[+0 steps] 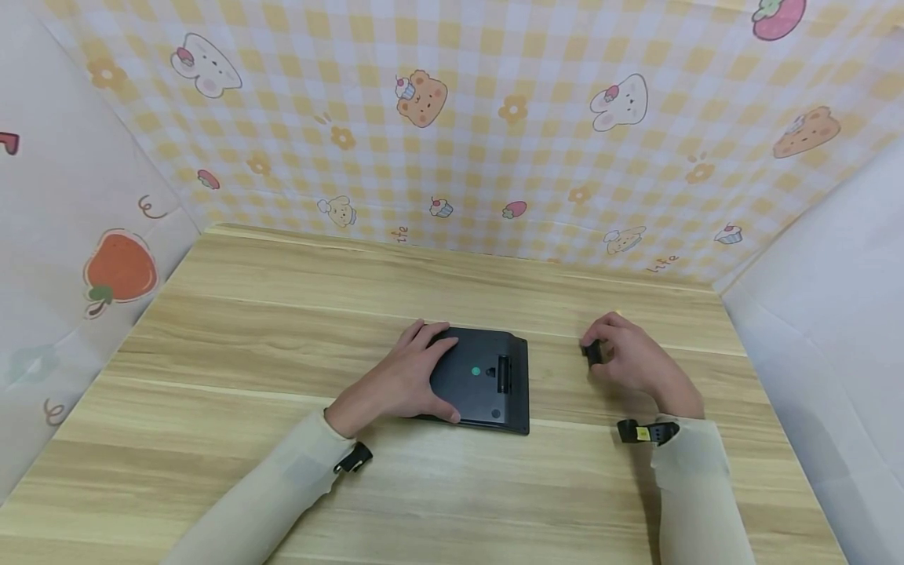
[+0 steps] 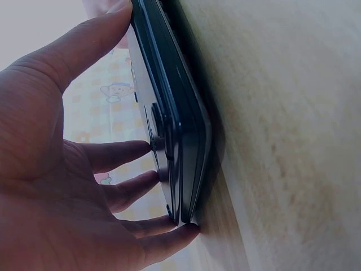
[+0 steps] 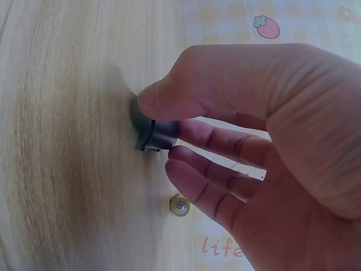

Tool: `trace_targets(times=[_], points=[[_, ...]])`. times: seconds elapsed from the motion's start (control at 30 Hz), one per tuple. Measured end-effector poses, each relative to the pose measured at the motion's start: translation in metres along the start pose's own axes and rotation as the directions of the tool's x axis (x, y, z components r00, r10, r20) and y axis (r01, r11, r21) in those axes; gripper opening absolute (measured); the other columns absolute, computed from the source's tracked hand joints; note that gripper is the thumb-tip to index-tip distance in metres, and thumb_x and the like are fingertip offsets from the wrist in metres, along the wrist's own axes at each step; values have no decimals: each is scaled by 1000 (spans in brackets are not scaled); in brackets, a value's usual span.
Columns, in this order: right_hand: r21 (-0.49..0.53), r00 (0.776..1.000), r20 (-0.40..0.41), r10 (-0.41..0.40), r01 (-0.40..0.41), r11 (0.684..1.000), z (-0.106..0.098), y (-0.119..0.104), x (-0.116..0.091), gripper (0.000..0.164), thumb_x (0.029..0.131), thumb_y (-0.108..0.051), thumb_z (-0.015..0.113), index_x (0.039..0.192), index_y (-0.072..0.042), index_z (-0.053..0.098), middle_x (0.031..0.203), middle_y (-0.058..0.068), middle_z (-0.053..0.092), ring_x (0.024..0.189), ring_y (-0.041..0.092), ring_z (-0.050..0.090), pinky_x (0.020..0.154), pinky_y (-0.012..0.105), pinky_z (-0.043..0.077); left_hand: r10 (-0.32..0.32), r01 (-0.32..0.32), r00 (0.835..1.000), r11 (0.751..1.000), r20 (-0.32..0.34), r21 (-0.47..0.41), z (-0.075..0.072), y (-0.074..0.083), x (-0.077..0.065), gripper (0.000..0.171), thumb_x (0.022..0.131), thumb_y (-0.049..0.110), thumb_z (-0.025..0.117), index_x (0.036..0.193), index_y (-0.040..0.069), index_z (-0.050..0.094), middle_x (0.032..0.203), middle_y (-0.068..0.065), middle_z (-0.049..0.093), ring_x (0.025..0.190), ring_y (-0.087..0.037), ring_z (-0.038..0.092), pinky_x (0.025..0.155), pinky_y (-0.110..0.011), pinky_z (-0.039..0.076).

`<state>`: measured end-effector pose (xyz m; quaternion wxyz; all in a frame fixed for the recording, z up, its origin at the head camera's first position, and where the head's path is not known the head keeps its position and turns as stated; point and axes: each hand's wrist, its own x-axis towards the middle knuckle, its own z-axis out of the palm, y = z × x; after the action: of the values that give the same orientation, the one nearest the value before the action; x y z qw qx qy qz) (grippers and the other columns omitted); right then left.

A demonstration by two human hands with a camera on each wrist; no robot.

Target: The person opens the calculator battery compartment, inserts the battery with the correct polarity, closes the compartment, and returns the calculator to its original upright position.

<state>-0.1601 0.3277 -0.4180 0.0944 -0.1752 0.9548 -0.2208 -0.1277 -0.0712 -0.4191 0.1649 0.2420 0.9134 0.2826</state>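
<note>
A black calculator [image 1: 480, 357] lies face down on the wooden table, with a narrow battery slot [image 1: 504, 374] uncovered on its back. My left hand [image 1: 406, 380] spans the calculator's left part and grips it, thumb at the near edge and fingers toward the far edge. In the left wrist view the fingertips [image 2: 149, 145] touch its casing. To the right, my right hand [image 1: 632, 357] pinches a small black battery cover [image 1: 592, 353] between thumb and fingers, close to the tabletop. Beyond this hand stands or lies a battery [image 3: 180, 206], its end facing the right wrist camera.
The light wood table [image 1: 424, 502] reaches to a yellow checked cloth [image 1: 459, 157] at the back. White cloth walls [image 1: 826, 314] border it on both sides. Each sleeve cuff carries a black wrist strap [image 1: 648, 431].
</note>
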Motion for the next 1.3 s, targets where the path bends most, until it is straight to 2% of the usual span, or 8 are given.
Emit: trace_targets(times=[0.4, 0.67, 0.83, 1.0, 1.07, 1.13, 1.3], points=[[18, 1000, -10, 7, -7, 1000, -3, 1, -2, 34, 85, 1, 87, 117, -5, 78, 133, 15, 63, 100, 30, 63, 87, 48, 54, -1, 1, 1000, 1000, 5, 3, 0, 0, -1, 113, 77, 46, 102, 167, 6, 46, 179, -13, 26, 166, -46, 10, 127, -63, 30], [103, 997, -75, 27, -19, 995, -14, 3, -10, 35, 86, 2, 85, 120, -2, 77, 134, 16, 63, 118, 41, 63, 89, 50, 58, -6, 6, 1000, 1000, 4, 0, 0, 1, -1, 113, 77, 45, 102, 167, 5, 46, 179, -13, 26, 166, -46, 10, 127, -62, 30], [115, 990, -140, 24, -8, 993, -20, 7, -13, 36, 87, 6, 82, 121, 0, 76, 131, 15, 66, 114, 38, 64, 89, 46, 60, -7, 7, 1000, 1000, 3, 0, -1, 1, -1, 113, 77, 45, 102, 167, 5, 46, 179, -13, 26, 166, -46, 10, 127, -62, 30], [111, 980, -197, 14, 8, 994, -23, 13, -16, 35, 89, 6, 83, 123, 3, 76, 129, 17, 68, 112, 40, 67, 85, 32, 61, -6, 6, 1000, 1000, 0, 1, -1, 0, -1, 113, 76, 45, 102, 167, 5, 46, 179, -12, 26, 166, -46, 10, 127, -62, 30], [111, 977, -215, 14, 10, 994, -24, 15, -16, 35, 89, 6, 83, 123, 3, 76, 128, 18, 69, 111, 41, 67, 84, 30, 61, -5, 5, 1000, 1000, -1, -1, -1, 0, -1, 114, 76, 45, 102, 167, 5, 46, 179, -12, 26, 166, -46, 10, 127, -62, 30], [110, 973, -228, 14, 12, 994, -24, 17, -16, 35, 90, 6, 83, 124, 4, 76, 127, 19, 69, 111, 42, 69, 85, 34, 62, -4, 4, 1000, 1000, -1, -2, -1, 0, 0, 114, 76, 45, 102, 167, 5, 46, 179, -12, 26, 166, -46, 10, 127, -62, 30], [112, 965, -259, 36, -7, 994, -21, 21, -15, 34, 96, 4, 79, 129, 7, 71, 128, 25, 69, 109, 46, 71, 89, 57, 61, -5, 5, 1000, 1000, 7, 2, -1, 0, 0, 114, 77, 46, 102, 167, 6, 46, 179, -12, 26, 166, -45, 10, 127, -62, 30]])
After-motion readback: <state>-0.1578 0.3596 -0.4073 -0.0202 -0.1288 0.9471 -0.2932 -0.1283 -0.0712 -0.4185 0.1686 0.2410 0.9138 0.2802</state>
